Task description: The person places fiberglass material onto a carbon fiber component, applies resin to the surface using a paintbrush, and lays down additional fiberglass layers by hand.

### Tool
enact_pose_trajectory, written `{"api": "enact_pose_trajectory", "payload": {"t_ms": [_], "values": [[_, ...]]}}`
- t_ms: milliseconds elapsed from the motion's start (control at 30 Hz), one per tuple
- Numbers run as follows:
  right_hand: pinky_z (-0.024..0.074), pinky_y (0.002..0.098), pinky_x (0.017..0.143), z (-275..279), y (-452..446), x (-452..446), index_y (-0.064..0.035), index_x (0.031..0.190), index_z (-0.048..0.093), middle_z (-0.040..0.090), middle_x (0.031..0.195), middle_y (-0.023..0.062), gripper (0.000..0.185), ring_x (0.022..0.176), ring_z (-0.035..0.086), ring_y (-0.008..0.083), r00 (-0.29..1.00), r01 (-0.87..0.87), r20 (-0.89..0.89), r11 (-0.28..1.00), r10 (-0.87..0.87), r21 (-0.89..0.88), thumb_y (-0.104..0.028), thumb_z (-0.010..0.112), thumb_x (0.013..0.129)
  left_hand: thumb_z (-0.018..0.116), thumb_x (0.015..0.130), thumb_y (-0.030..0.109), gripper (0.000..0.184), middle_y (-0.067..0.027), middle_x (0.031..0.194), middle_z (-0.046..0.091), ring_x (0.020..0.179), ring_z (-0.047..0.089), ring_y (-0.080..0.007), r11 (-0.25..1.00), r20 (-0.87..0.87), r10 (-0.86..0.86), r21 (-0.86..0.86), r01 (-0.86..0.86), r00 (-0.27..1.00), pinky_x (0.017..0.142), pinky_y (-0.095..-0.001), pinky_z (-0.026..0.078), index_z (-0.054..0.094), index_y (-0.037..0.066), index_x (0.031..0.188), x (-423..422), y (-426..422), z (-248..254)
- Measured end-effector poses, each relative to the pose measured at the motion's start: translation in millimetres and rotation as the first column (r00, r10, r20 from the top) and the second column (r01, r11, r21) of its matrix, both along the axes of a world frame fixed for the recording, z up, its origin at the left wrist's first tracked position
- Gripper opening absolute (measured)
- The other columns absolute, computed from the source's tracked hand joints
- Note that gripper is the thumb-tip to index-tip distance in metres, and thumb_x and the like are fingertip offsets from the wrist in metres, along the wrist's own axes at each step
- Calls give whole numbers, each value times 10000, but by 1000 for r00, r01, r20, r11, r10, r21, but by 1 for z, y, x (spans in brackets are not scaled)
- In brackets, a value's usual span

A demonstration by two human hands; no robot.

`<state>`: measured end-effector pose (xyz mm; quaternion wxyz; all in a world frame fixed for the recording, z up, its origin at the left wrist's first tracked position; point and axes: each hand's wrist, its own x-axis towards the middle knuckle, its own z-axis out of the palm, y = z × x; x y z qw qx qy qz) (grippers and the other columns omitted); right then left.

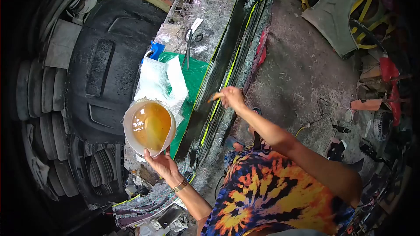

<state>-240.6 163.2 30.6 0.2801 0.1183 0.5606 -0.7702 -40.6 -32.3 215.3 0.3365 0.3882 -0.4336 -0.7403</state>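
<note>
My left hand [161, 164] is closed on the lower rim of a white plastic tub [127, 132], tilted so that the amber liquid [154, 124] inside shows. In my right hand [232, 98] is a wooden-handled brush [215, 97], its head over the long dark strip of woven, carbon-like cloth [199, 120]. A bright yellow-green line [215, 107] runs along that strip. Beyond the tub, crumpled white sheeting [155, 81] lies on a green sheet [197, 73]. Whether the brush touches the cloth I cannot tell.
Black-handled scissors [188, 49] and a blue tape dispenser [155, 50] lie on the bench. A large black panel [109, 70] stands at left, near stacked tyres [48, 87]. On the right, a grey fender-like panel [337, 17] and a cable [321, 113] are on the floor.
</note>
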Motion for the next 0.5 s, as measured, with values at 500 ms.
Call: {"api": "enact_pose_trajectory", "payload": {"t_ms": [500], "values": [[519, 249, 548, 50, 68, -88, -19, 949, 593, 614, 733, 42, 214, 603, 594, 93, 971, -21, -240, 999, 15, -24, -217, 642, 883, 649, 794, 485, 730, -128, 1345, 455, 1199, 449, -289, 1000, -33, 11, -7, -11, 999, 957, -453, 396, 372, 107, 1354, -15, 2, -3]]}}
